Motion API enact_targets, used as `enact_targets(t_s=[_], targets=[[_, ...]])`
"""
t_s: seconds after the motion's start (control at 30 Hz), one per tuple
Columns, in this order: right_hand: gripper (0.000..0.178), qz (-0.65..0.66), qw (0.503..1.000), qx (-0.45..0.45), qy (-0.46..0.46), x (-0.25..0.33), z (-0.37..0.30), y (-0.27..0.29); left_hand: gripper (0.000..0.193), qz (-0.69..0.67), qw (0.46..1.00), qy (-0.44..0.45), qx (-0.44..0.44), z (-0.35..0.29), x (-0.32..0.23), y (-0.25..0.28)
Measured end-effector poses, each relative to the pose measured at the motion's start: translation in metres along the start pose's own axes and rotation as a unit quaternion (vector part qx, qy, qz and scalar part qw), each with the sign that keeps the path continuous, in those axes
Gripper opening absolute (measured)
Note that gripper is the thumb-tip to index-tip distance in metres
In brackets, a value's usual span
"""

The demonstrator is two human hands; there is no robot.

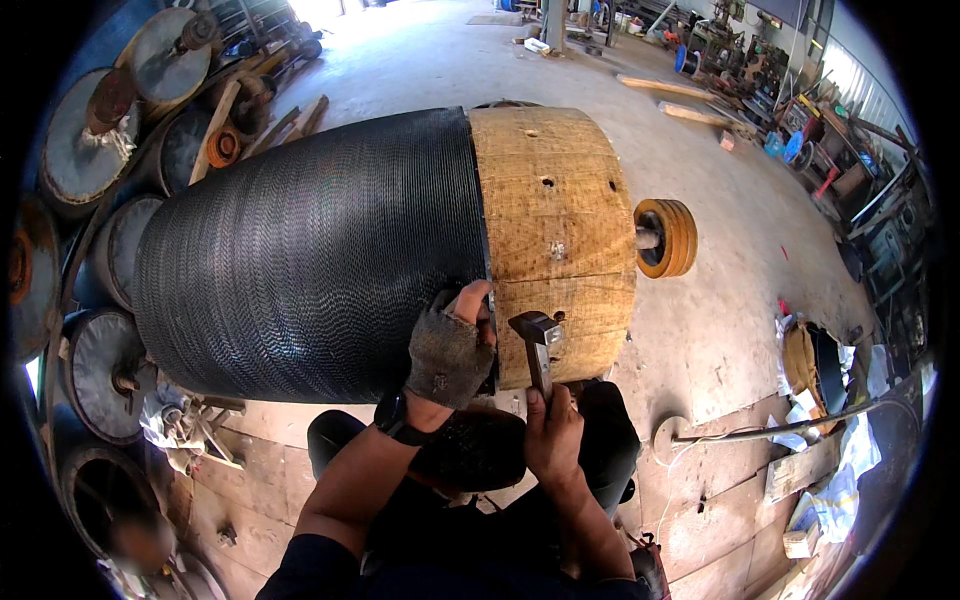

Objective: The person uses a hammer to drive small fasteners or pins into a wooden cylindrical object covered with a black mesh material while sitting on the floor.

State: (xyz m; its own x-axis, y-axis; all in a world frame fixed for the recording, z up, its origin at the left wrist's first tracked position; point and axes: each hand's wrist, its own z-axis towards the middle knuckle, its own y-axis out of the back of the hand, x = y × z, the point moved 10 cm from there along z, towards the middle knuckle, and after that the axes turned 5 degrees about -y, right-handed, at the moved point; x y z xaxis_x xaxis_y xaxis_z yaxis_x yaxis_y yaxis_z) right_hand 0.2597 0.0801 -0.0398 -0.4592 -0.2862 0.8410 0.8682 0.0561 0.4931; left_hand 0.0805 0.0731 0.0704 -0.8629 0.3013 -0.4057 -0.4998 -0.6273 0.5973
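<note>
In front of me lies a large roller on its side. Black, finely ridged sheeting (320,240) covers its left part, and bare wood (560,220) with a few dark holes shows on the right. My left hand (448,350), in a grey fingerless glove, presses at the sheeting's right edge. Its fingers are closed, and whatever they pinch is too small or hidden to make out. My right hand (553,440) grips a hammer (540,350) by its handle. The metal head is held close to the wood, just right of my left hand.
A grooved orange pulley (672,238) sits on the roller's shaft at the right. Several rollers (95,135) are stacked along the left. Timber pieces (665,88) lie on the far floor. Machinery (745,60) and clutter line the right side; a bar (790,428) and plastic wrapping (845,480) lie nearer.
</note>
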Motion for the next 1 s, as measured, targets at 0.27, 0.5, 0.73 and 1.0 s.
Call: enact_targets(t_s=[0.27, 0.5, 0.73, 1.0], targets=[[0.02, 0.013, 0.999, -0.014, 0.03, 0.021, 0.001, 0.003, 0.058, 0.043, 0.999, 0.017, -0.019, 0.001, 0.002, -0.017], [0.019, -0.079, 0.997, 0.02, 0.018, 0.019, 0.007, -0.003, 0.059, 0.025, 0.999, 0.03, -0.013, -0.002, 0.004, -0.021], [0.02, -0.159, 0.987, 0.033, 0.016, 0.014, 0.011, -0.007, 0.068, 0.074, 0.996, 0.002, -0.044, -0.012, -0.011, -0.007], [0.023, -0.16, 0.986, -0.005, 0.047, 0.037, 0.007, 0.005, 0.048, 0.029, 0.989, -0.015, 0.143, -0.12, -0.04, -0.034]])
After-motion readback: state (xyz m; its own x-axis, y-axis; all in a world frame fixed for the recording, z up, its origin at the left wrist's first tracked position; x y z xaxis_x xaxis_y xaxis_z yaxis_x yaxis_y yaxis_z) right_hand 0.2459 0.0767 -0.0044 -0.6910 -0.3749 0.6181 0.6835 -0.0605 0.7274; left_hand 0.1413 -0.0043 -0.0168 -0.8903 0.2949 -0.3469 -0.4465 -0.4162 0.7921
